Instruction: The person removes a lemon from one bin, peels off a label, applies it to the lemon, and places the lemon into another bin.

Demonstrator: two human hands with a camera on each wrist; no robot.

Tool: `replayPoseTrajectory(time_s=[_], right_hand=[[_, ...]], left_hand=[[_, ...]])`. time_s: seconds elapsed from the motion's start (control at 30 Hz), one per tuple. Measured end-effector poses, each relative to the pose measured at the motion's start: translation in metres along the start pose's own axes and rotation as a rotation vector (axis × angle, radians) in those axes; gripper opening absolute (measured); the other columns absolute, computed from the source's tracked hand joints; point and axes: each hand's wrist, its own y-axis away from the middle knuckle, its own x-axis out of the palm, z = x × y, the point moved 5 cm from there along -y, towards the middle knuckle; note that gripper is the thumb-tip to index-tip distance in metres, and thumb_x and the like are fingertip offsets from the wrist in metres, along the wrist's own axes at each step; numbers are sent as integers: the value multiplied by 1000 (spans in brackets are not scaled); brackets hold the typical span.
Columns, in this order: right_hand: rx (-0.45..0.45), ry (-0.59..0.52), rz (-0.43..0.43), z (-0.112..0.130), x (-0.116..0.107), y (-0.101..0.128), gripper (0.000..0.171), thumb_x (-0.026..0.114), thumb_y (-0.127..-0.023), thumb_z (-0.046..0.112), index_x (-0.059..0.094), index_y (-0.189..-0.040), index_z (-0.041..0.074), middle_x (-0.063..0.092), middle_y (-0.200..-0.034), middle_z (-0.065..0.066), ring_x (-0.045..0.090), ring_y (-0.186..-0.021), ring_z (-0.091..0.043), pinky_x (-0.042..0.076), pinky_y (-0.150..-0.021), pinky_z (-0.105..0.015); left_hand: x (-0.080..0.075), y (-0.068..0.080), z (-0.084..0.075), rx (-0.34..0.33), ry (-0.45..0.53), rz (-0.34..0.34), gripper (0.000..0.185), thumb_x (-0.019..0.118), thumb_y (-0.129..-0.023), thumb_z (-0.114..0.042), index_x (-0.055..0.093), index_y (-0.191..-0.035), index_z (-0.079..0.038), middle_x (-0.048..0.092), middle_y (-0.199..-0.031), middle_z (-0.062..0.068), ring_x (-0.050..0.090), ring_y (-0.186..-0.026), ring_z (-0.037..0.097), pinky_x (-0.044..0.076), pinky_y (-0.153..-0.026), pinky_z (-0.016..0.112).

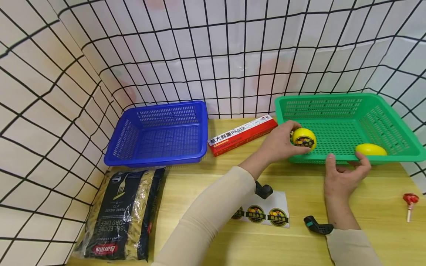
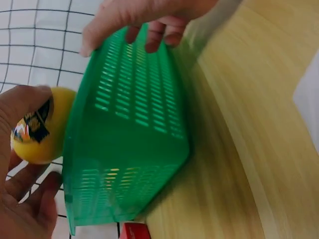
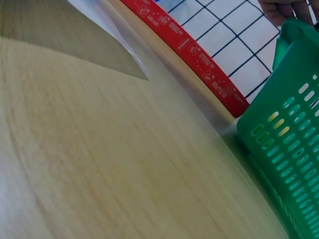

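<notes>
My left hand pinches a yellow lemon between thumb and fingers, above the front left part of the green basket. A dark round fruit sticker is on the lemon's near side. In the left wrist view, the lemon is beside the basket's rim. My right hand touches the basket's front rim with its thumb and a finger, the other fingers loosely bent outside the wall. A second yellow lemon lies inside the basket at the right.
A sheet of fruit stickers lies partly under my left forearm. A red and white pasta box lies between the green basket and a blue basket. A penne bag is at the left, a red lollipop at the right.
</notes>
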Motion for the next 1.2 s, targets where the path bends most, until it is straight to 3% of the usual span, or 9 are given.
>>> replayPoseTrajectory(time_s=[0.13, 0.33, 0.6, 0.73, 0.87, 0.93, 1.0, 1.07, 1.2], right_hand=[[7, -7, 7, -1, 0, -1, 65, 75, -89, 29, 40, -143, 24, 37, -124, 6, 44, -62, -6, 46, -69, -12], [10, -5, 10, -2, -1, -1, 65, 75, -89, 28, 40, -143, 25, 37, -124, 6, 46, -62, -5, 46, -68, -11], [23, -13, 21, -6, -1, -1, 66, 76, -88, 30, 40, -143, 27, 37, -123, 6, 48, -64, -6, 47, -67, -11], [20, -23, 20, -6, -1, -1, 65, 77, -88, 29, 40, -143, 27, 38, -123, 4, 48, -62, -5, 47, -67, -11], [5, -36, 19, -4, 0, 0, 65, 76, -89, 27, 41, -142, 25, 38, -123, 4, 48, -61, -4, 48, -67, -10], [4, -44, 21, -4, 0, 0, 65, 76, -89, 27, 41, -142, 24, 38, -123, 4, 47, -61, -4, 48, -67, -10], [4, -54, 19, -3, -1, 0, 64, 76, -88, 26, 41, -142, 24, 38, -123, 4, 47, -61, -5, 48, -68, -10], [5, -58, 20, -3, -1, -1, 64, 77, -88, 26, 41, -142, 24, 38, -123, 5, 47, -61, -5, 47, -68, -11], [8, -36, 29, -3, -2, -1, 65, 76, -89, 27, 40, -143, 24, 37, -124, 5, 47, -62, -5, 47, -70, -10]], left_hand=[[3, -1, 1, -27, -148, -6, 71, 76, -83, -62, 50, -142, -30, 63, -133, -15, 48, -112, 6, 37, -92, 20], [7, -2, 9, -100, -215, -27, 70, 73, -81, -70, 53, -138, -36, 64, -131, -19, 41, -103, 8, 33, -86, 24], [13, -6, 10, -114, -301, 0, 68, 68, -84, -72, 53, -143, -40, 63, -134, -22, 42, -99, 10, 33, -84, 25], [16, -3, 11, -77, -251, -1, 59, 67, -89, -65, 57, -141, -36, 61, -140, -20, 48, -105, 7, 34, -85, 23], [17, 6, 16, -1, -141, -59, 50, 68, -94, -53, 61, -137, -28, 61, -140, -12, 53, -125, 6, 38, -103, 18], [17, 12, 19, 12, -47, -94, 46, 69, -96, -47, 61, -136, -26, 60, -140, -9, 54, -126, 7, 40, -106, 16], [16, 19, 22, 17, 42, -124, 45, 69, -97, -42, 61, -136, -23, 57, -141, -5, 56, -118, 8, 46, -101, 16], [15, 25, 25, 5, 132, -144, 44, 69, -97, -39, 61, -137, -21, 55, -140, -3, 56, -106, 8, 48, -87, 13], [11, 36, 33, 10, 211, -176, 40, 67, -98, -35, 61, -135, -20, 56, -133, -2, 54, -93, 9, 47, -73, 14]])
